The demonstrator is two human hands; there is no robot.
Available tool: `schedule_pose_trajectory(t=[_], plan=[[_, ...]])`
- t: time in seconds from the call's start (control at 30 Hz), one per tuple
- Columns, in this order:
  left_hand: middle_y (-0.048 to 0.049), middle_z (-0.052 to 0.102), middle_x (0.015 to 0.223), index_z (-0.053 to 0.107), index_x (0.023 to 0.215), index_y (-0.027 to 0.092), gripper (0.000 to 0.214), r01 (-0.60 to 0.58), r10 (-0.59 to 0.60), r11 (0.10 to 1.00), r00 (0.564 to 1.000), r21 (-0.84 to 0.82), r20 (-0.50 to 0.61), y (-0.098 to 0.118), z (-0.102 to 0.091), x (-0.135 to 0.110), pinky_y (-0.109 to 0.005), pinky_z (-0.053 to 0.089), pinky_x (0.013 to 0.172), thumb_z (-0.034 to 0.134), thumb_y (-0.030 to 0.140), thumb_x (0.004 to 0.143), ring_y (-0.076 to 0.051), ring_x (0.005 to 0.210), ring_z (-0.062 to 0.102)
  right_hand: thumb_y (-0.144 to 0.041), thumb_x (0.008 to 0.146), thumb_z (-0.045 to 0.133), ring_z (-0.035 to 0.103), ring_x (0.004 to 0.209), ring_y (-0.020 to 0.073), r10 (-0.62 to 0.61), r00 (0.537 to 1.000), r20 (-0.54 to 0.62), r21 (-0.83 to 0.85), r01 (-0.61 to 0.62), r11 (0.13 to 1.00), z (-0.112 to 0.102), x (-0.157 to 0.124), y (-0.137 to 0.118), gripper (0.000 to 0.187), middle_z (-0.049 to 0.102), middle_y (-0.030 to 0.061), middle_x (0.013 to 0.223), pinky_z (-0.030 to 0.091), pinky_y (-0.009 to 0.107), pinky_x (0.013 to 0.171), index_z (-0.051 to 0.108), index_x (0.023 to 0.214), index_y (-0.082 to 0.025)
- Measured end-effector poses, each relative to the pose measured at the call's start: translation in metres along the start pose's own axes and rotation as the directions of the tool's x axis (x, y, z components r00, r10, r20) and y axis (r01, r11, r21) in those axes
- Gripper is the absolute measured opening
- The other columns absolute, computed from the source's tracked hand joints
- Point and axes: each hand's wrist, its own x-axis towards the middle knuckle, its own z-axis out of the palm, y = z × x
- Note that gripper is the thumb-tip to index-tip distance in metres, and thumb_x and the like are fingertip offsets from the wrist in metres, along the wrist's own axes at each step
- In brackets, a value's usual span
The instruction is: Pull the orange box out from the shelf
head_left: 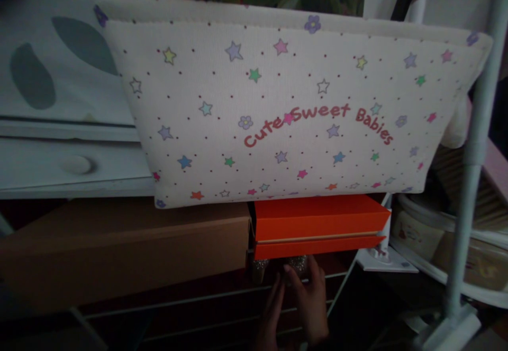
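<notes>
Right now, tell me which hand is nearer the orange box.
Right. The right hand reaches up just under the orange box, fingertips close beneath its bottom edge; the left hand sits lower and further left.

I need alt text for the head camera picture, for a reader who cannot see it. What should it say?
Two hands, left hand and right hand, reach under an orange box toward something glittery on a dim wire shelf. Above sits a cream fabric bin with coloured stars, reading "Cute Sweet Babies". A brown cardboard box lies at left.
</notes>
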Motion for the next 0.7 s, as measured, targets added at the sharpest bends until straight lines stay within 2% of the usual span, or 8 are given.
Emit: schedule_pose_trajectory(t=[0.13,0.33,0.53,0.7], plan=[[-0.0097,0.006,0.159,0.005,0.150,0.024,0.089,0.070,-0.068,0.995,0.997,-0.071,0.030,0.003,-0.002,0.002,-0.043,0.013,0.118,0.060,0.046,0.083,-0.026,0.145,0.006,-0.057,0.076,0.060,0.052,0.105,0.0301,0.001,0.996,0.087,-0.043,0.002,0.999,0.007,-0.005,0.000,0.064,0.048,0.0122,0.111,0.042,0.045,0.096,0.052,0.125,-0.016],[-0.0074,0.004,0.159,0.006,0.150,0.026,0.090,0.100,-0.097,0.988,0.995,-0.120,0.029,0.004,-0.003,0.004,-0.044,0.009,0.119,0.063,0.037,0.081,-0.025,0.145,0.001,-0.051,0.080,0.060,0.051,0.104,0.0296,-0.061,0.991,0.121,-0.030,0.065,0.997,0.014,-0.005,0.003,0.046,0.047,0.0117,0.111,0.043,0.047,0.094,0.056,0.113,-0.019],[-0.0041,0.000,0.159,0.005,0.149,0.029,0.092,0.181,-0.181,0.978,0.983,-0.107,0.012,0.003,-0.007,0.003,-0.045,0.008,0.118,0.062,0.020,0.078,-0.023,0.145,0.000,-0.046,0.085,0.054,0.054,0.103,0.0256,-0.089,0.980,0.177,0.008,0.089,0.996,0.016,-0.011,0.002,0.045,0.045,0.0105,0.114,0.045,0.042,0.095,0.051,0.123,-0.021],[-0.0040,-0.004,0.159,0.005,0.150,0.028,0.093,0.149,-0.148,0.985,0.989,-0.087,0.018,0.001,-0.009,0.004,-0.045,0.008,0.118,0.062,0.018,0.077,-0.025,0.145,-0.002,-0.046,0.087,0.049,0.052,0.108,0.0265,-0.100,0.973,0.207,-0.057,0.114,0.992,0.015,-0.011,0.000,0.049,0.043,0.0118,0.116,0.042,0.043,0.098,0.048,0.127,-0.018]])
